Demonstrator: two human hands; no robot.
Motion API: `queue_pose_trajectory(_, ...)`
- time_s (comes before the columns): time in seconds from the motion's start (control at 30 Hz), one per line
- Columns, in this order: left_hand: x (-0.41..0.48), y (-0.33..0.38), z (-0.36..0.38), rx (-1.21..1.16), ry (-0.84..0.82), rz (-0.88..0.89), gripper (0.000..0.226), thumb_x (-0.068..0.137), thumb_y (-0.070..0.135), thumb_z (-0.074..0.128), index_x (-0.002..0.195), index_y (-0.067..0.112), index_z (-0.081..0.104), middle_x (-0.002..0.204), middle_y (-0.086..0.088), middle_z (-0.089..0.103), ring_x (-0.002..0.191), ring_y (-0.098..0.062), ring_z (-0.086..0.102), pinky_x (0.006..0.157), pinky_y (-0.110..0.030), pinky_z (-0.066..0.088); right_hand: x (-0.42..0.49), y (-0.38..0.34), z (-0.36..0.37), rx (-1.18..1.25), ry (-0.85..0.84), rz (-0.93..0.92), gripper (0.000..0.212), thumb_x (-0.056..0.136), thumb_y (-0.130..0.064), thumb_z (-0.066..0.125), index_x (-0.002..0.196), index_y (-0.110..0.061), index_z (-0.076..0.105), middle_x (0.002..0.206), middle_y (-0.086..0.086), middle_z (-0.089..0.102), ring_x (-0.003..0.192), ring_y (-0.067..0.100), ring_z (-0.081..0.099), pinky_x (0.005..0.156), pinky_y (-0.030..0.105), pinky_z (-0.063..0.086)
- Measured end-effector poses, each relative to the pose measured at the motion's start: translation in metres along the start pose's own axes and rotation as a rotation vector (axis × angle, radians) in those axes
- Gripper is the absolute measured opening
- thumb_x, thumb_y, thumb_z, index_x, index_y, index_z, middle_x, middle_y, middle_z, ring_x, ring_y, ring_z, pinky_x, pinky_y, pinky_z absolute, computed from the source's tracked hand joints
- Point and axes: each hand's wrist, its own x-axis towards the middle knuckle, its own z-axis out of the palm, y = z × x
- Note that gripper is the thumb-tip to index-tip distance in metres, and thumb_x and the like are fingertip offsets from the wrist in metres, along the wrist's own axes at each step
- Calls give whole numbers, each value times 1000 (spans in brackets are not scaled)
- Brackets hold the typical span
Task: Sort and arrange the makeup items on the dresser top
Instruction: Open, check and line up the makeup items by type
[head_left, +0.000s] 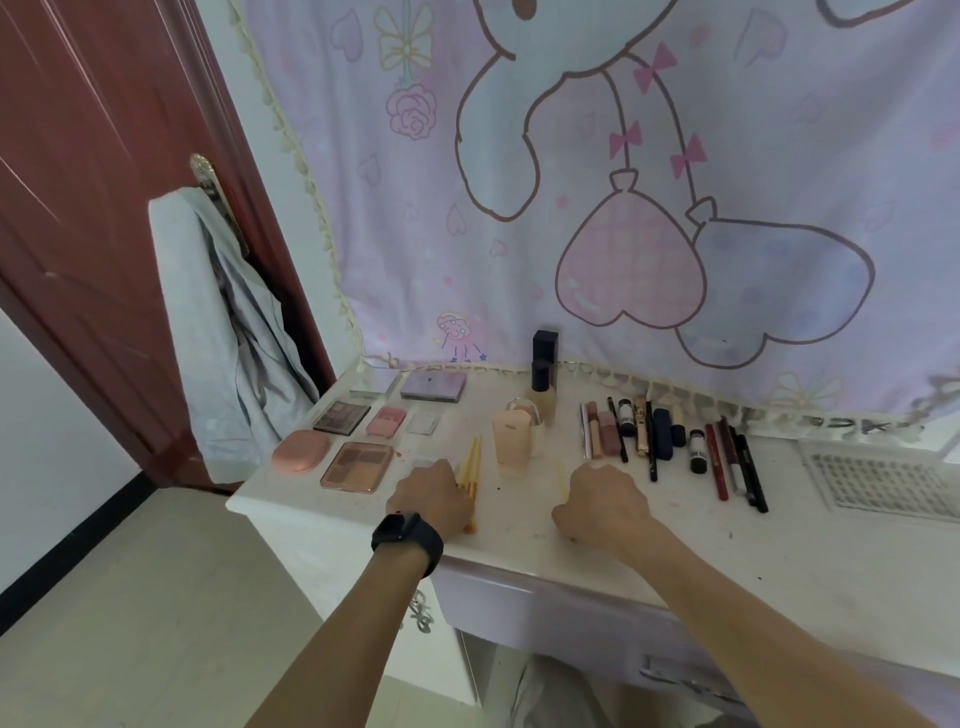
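On the white dresser top (810, 551), my left hand (428, 496) grips a bundle of yellow-handled brushes (471, 465) near the front edge. My right hand (605, 501) pinches one pale yellow brush (560, 475), whose handle sticks up past the knuckles. Several palettes and compacts lie grouped at the left, among them a round pink compact (300, 450) and a brown eyeshadow palette (357, 466). A pink tube (511, 441) and a foundation bottle (544, 384) stand in the middle. Several lipsticks and pencils (670, 441) lie in a row at the right.
A cartoon-print curtain (623, 182) hangs behind the dresser. A white keyboard (878, 478) lies at the far right. A grey garment (234, 338) hangs from the handle of a red-brown door (93, 182) at the left. A lilac drawer front (545, 613) runs below the top.
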Motion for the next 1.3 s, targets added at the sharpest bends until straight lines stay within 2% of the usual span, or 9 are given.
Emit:
queue_pose_trajectory(0.1, -6, -3, 0, 44, 48, 2, 33, 96, 47, 47, 110, 19, 57, 108, -3, 64, 91, -25, 61, 69, -31, 47, -14, 2, 8, -39, -18, -75, 31, 89, -41, 59, 72, -20, 43, 79, -2, 47, 65, 13, 43, 50, 26, 30)
queue_pose_trajectory(0.23, -15, -5, 1, -13, 22, 29, 33, 92, 49, 54, 114, 25, 59, 109, -1, 66, 95, -24, 63, 72, -30, 47, -24, 2, 15, -14, -28, -164, 29, 88, -45, 59, 84, -16, 57, 79, -2, 54, 66, 14, 50, 55, 27, 39)
queue_pose_trajectory(0.43, -21, -11, 0, -56, 5, 4, 32, 91, 49, 57, 114, 28, 60, 113, 0, 67, 98, -25, 63, 74, -30, 48, -29, -18, 16, 19, -45, -219, 22, 85, -38, 60, 89, -17, 64, 84, 0, 62, 78, 19, 60, 72, 34, 55)
queue_pose_trajectory(0.57, -21, -13, 1, -63, 8, 17, 34, 92, 52, 55, 116, 30, 60, 114, 2, 68, 100, -23, 64, 78, -32, 51, -26, -40, 21, 70, -8, -227, 20, 90, -35, 58, 87, -17, 66, 83, 0, 65, 77, 19, 63, 72, 35, 57)
queue_pose_trajectory(0.77, -25, -23, 3, -131, 49, 64, 35, 95, 55, 50, 121, 34, 61, 111, 10, 68, 99, -17, 64, 84, -35, 54, -22, -54, 39, 395, 65, -188, 24, 95, -41, 56, 87, -25, 73, 86, -9, 72, 83, 13, 65, 82, 32, 54)
queue_pose_trajectory(0.83, -28, -31, 4, -172, 76, 110, 32, 96, 49, 51, 124, 34, 60, 114, 11, 65, 99, -14, 62, 83, -34, 54, -26, -48, 43, 453, 80, -222, 18, 95, -39, 56, 100, -30, 72, 96, -14, 71, 90, 8, 63, 86, 27, 51)
queue_pose_trajectory(1.03, -39, -39, 22, -264, 92, 305, 44, 92, 50, 59, 134, 37, 55, 136, 12, 46, 124, -8, 43, 91, -32, 52, -46, -2, 62, 386, 305, -323, 16, 98, -27, 58, 113, -28, 65, 102, -15, 59, 81, 2, 54, 76, 16, 41)
queue_pose_trajectory(1.2, -40, -31, 35, -180, 99, 360, 36, 94, 54, 53, 127, 42, 60, 138, 15, 45, 124, -6, 43, 87, -29, 54, -62, 49, 80, 249, 611, -409, 13, 92, -13, 68, 105, -14, 72, 103, -1, 68, 94, 17, 57, 79, 28, 51)
queue_pose_trajectory(1.3, -37, -30, 39, -165, 133, 354, 28, 98, 44, 51, 118, 32, 67, 135, 12, 50, 121, -8, 46, 85, -29, 53, -65, 66, 81, 112, 705, -426, 25, 95, -32, 56, 99, -17, 76, 102, -2, 71, 98, 21, 57, 78, 37, 53)
